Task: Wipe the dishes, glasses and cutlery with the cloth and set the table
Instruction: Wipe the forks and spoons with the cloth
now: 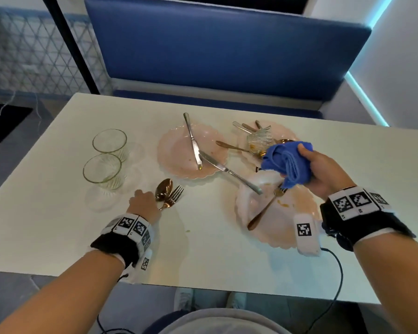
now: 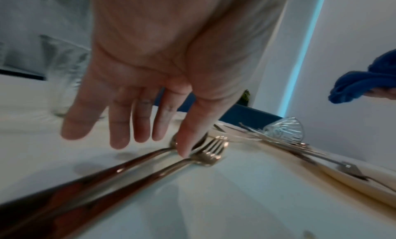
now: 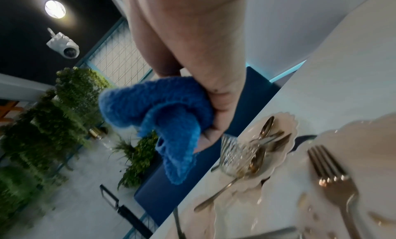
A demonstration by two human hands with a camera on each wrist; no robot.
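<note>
Left hand (image 1: 144,201) hovers low over the white surface (image 1: 58,189) with fingers spread and relaxed, gripping nothing; in the left wrist view its index fingertip just meets the copper spoon (image 1: 164,189) where bowl joins handle. That spoon and a copper fork (image 1: 173,197) lie side by side near the surface's front left, probably set there as part of a place setting, with the hand nudging them straight. Right hand (image 1: 323,169) is clamped round a bunched blue cloth (image 1: 287,162), held up in the air above the dirty plates, seemingly ready for the next item to be wiped.

Two clear ribbed glasses (image 1: 109,141) stand upright and empty at the far left, one just in front of the other, apart from the mess and possibly already wiped.

Three scalloped pink plates carry the rest. In the middle plate (image 1: 176,141) lies a silver knife (image 1: 192,141), and a second knife (image 1: 229,172) bridges from it to the near plate (image 1: 297,222), which holds a copper fork (image 1: 266,208), orange smears and what may be a smaller white dish. On the far plate (image 1: 287,133) a ribbed glass (image 1: 260,141) lies tipped on its side among more cutlery, the pieces too tangled to count.

Most of the wiping looks still to be done.
</note>
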